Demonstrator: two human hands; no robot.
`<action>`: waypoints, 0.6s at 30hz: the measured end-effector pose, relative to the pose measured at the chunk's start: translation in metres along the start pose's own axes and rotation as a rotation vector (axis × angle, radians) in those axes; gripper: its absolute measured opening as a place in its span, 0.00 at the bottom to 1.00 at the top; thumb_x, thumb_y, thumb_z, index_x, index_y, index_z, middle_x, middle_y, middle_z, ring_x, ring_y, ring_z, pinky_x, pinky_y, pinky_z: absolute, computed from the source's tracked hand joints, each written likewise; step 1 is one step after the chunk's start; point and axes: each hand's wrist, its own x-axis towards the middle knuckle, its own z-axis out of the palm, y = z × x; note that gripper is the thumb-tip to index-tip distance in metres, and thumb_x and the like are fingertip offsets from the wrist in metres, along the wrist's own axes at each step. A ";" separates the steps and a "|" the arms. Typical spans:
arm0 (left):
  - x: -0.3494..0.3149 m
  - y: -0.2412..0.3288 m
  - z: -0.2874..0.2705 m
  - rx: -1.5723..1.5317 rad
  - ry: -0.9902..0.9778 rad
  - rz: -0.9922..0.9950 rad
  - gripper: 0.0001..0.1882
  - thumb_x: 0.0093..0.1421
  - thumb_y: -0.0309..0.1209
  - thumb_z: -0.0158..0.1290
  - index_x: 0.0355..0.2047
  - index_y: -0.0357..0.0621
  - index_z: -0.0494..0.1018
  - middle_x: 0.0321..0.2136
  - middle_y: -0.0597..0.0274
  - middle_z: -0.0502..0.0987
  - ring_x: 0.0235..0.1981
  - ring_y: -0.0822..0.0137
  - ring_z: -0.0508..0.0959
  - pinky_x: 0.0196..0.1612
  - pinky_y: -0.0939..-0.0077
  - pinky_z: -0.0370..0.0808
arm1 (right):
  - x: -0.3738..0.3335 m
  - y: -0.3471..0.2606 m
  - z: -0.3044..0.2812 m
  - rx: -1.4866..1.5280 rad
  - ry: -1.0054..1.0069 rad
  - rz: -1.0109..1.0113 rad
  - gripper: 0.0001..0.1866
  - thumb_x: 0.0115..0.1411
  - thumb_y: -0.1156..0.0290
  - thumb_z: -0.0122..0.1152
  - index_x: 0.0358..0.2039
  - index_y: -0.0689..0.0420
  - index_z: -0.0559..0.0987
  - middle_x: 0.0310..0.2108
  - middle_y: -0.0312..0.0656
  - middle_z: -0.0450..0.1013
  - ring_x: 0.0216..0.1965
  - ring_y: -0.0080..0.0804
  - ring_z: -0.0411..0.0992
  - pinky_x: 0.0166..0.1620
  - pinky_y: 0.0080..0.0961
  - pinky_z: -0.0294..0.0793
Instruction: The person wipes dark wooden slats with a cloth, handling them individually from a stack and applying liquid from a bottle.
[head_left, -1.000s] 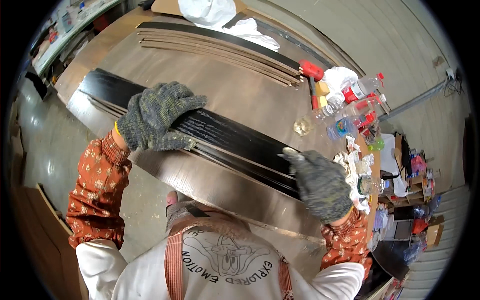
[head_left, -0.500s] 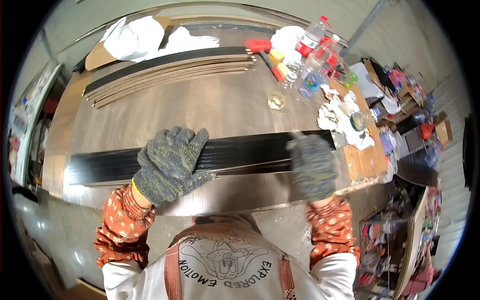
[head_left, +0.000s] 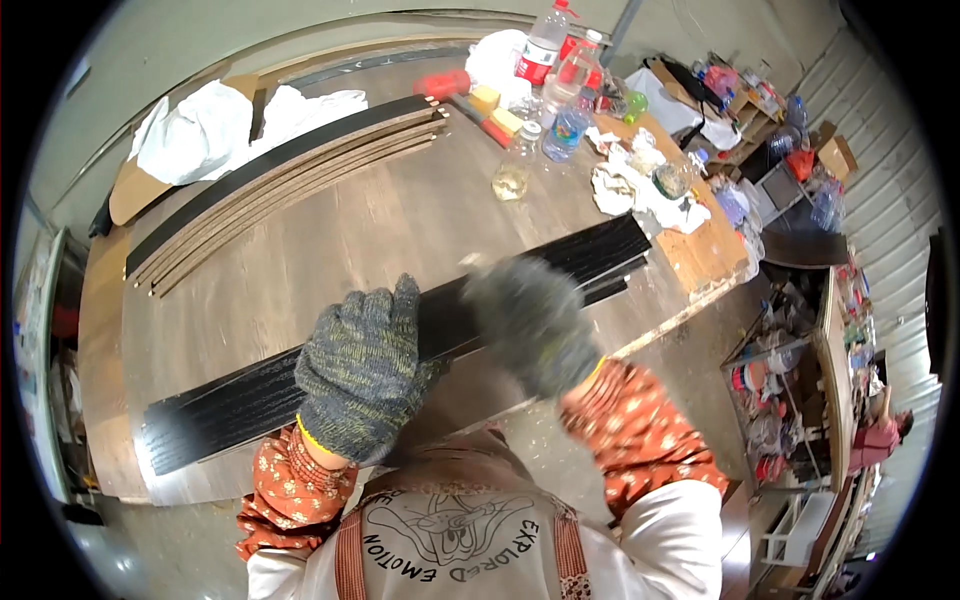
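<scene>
Gloved fingers of the left hand (head_left: 358,370) lie close together across the black boards (head_left: 445,320), pointing away from the wearer, with the thumb spread toward the boards' near edge; whether they press or grip cannot be told. In the head view, the right hand (head_left: 535,325), blurred and gloved too, is over the boards on the right of the left hand; its fingers are too smeared to show whether they grasp or only touch.

The boards lie stacked on the table (head_left: 400,230), slanting, their left end nearer the wearer than their right, where lower strips show along the near side. Beyond the boards is a second stack (head_left: 260,185), black on top with brown edges below, and past that, white crumpled sheeting (head_left: 195,130). Beyond the boards' right half stand a bottle with yellowish liquid (head_left: 511,178), yellow blocks (head_left: 506,121) and a red-headed mallet (head_left: 441,83). Crumpled paper (head_left: 620,190) lies just past the boards' right end. Well off to the boards' right is another person (head_left: 878,442) in a reddish top.
</scene>
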 end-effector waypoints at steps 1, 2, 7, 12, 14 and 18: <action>0.000 -0.001 0.002 0.024 0.028 0.028 0.37 0.49 0.47 0.59 0.54 0.35 0.66 0.35 0.52 0.71 0.37 0.54 0.72 0.41 0.59 0.70 | -0.003 -0.008 0.003 -0.111 -0.060 0.073 0.03 0.48 0.71 0.56 0.23 0.55 0.73 0.20 0.44 0.69 0.23 0.44 0.70 0.25 0.39 0.67; -0.002 -0.003 0.001 0.055 0.061 0.039 0.36 0.49 0.46 0.59 0.52 0.31 0.66 0.33 0.53 0.71 0.36 0.55 0.72 0.41 0.60 0.70 | 0.002 0.014 0.013 -0.105 -0.121 0.101 0.04 0.49 0.71 0.56 0.24 0.56 0.73 0.21 0.45 0.69 0.24 0.45 0.70 0.26 0.39 0.68; 0.002 0.000 -0.004 0.017 0.076 0.062 0.36 0.50 0.46 0.59 0.52 0.30 0.66 0.33 0.52 0.71 0.36 0.55 0.72 0.40 0.61 0.69 | -0.006 0.070 0.024 0.268 -0.072 -0.154 0.05 0.51 0.70 0.54 0.24 0.57 0.74 0.22 0.46 0.69 0.24 0.45 0.70 0.27 0.40 0.69; -0.004 -0.002 -0.002 0.008 -0.016 -0.006 0.38 0.48 0.46 0.59 0.55 0.36 0.65 0.38 0.49 0.72 0.39 0.51 0.72 0.43 0.56 0.70 | 0.003 0.013 -0.015 0.437 -0.217 -0.131 0.06 0.53 0.68 0.54 0.24 0.56 0.74 0.21 0.44 0.69 0.26 0.41 0.72 0.28 0.40 0.69; -0.001 0.001 -0.001 0.017 0.017 0.013 0.38 0.47 0.46 0.60 0.55 0.37 0.66 0.38 0.49 0.72 0.39 0.51 0.72 0.43 0.57 0.70 | 0.001 0.103 0.019 0.210 -0.156 -0.013 0.07 0.54 0.67 0.54 0.25 0.57 0.76 0.23 0.48 0.71 0.32 0.46 0.72 0.35 0.41 0.71; 0.003 0.010 0.002 0.077 0.077 0.029 0.39 0.47 0.47 0.60 0.55 0.37 0.66 0.39 0.50 0.72 0.39 0.52 0.72 0.43 0.57 0.70 | -0.052 0.246 0.069 0.177 -0.416 0.399 0.13 0.58 0.63 0.53 0.38 0.53 0.82 0.37 0.50 0.76 0.38 0.47 0.74 0.44 0.41 0.72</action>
